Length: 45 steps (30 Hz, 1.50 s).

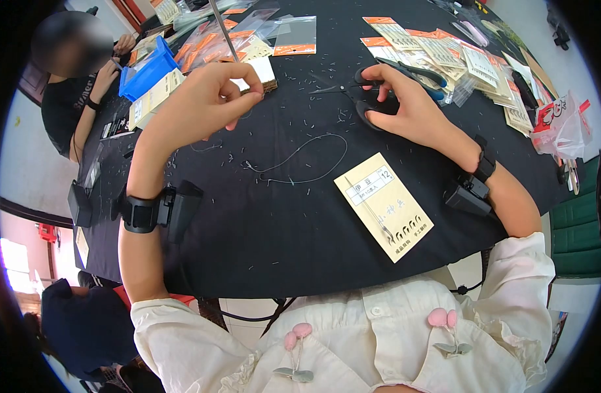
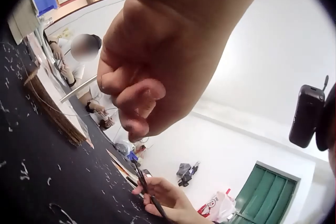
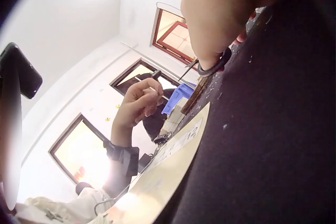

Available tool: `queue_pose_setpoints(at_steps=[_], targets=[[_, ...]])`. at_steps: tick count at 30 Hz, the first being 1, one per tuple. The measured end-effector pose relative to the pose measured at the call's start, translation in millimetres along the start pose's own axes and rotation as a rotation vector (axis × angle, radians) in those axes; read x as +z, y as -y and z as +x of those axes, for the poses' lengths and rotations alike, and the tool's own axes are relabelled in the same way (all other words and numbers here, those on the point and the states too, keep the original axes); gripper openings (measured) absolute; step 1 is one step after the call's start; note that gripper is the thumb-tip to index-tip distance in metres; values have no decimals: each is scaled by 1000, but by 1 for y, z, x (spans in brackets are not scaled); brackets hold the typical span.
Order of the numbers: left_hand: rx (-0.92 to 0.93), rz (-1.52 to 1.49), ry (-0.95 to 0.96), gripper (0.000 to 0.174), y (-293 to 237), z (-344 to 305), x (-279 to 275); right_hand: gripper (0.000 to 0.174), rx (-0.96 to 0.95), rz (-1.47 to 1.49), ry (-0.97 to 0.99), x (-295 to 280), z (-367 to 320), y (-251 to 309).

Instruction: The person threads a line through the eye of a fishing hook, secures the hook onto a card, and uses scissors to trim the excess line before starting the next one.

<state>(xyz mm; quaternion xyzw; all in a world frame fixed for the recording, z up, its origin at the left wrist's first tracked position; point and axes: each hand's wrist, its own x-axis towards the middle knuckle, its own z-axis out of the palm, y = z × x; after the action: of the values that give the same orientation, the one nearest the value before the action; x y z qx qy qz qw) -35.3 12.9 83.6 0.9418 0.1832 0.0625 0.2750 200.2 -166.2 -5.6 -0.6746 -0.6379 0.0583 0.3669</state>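
In the head view my left hand [image 1: 202, 108] is raised left of centre, thumb and index fingertip together. A fine line runs to its curled fingers in the left wrist view, and these pinch it. Behind that hand a thin metal rod [image 1: 223, 29] rises from a layered block [image 1: 266, 73]. My right hand [image 1: 412, 108] holds black scissors [image 1: 354, 92], thumb and fingers in the handle loops, blades spread and pointing left. Between the hands a loop of fishing line [image 1: 346, 152] lies on the black cloth. Nearer me is a cream card [image 1: 384, 207] bearing several hooks.
Packaged cards [image 1: 445, 56] are piled at the back right, near pliers-like blue-and-black handles [image 1: 437, 95] and a plastic bag [image 1: 562, 124]. Clear packets [image 1: 295, 36] and a blue bin [image 1: 146, 69] stand at the back left, where another person sits. Line clippings litter the cloth.
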Motion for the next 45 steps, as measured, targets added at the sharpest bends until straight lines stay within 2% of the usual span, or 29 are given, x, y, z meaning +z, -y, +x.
queue_pose_setpoints(at_steps=[2, 5, 7, 8, 10, 13, 15, 17, 18, 20, 21, 24, 29, 36, 40, 42, 44, 45], targets=[[-57, 67, 20, 13, 1, 0, -2, 51, -6, -4, 0, 0, 0, 0], [34, 41, 6, 13, 17, 6, -4, 48, -61, -24, -33, 3, 0, -7], [242, 89, -127, 11, 28, 11, -2, 45, -37, 15, -52, 1, 0, -2], [241, 89, -127, 11, 31, 12, -2, 43, -11, 55, -71, 0, 0, 0], [330, 29, -302, 14, 30, 12, -1, 37, 10, 57, -72, -1, 0, 1], [303, -110, -377, 15, 26, 12, -10, 28, -3, 51, -33, -2, 1, -5], [291, -192, -374, 16, 13, 4, -21, 24, -38, 42, 8, -3, 2, -7], [271, -391, -388, 19, 16, 2, -27, 19, 27, 121, 52, -3, 3, -6], [272, -391, -391, 19, 15, 1, -29, 19, 25, 120, 53, -4, 4, -7], [232, -634, -377, 23, 12, -4, -34, 18, 45, 176, 86, -5, 5, -11], [207, -672, -328, 24, 19, -3, -43, 18, 43, 174, 87, -6, 6, -11], [233, -737, -380, 24, 29, -5, -48, 16, 45, 157, 102, -12, 8, -6], [236, -773, -478, 25, 20, 1, -34, 11, 132, 56, 232, -24, 9, 3], [249, -768, -440, 27, 12, 3, -24, 12, 85, 14, 197, -28, 7, 6], [214, -720, -473, 28, 3, 5, -19, 11, 33, 42, 282, -36, 8, 3], [271, -697, -436, 27, -1, 7, -22, 10, 31, 53, 329, -37, 10, 8], [325, -686, -424, 26, -8, 8, -28, 11, 30, -40, 266, -34, 15, 21], [371, -680, -406, 25, -13, 9, -31, 16, -63, -39, 244, -33, 19, 27]])
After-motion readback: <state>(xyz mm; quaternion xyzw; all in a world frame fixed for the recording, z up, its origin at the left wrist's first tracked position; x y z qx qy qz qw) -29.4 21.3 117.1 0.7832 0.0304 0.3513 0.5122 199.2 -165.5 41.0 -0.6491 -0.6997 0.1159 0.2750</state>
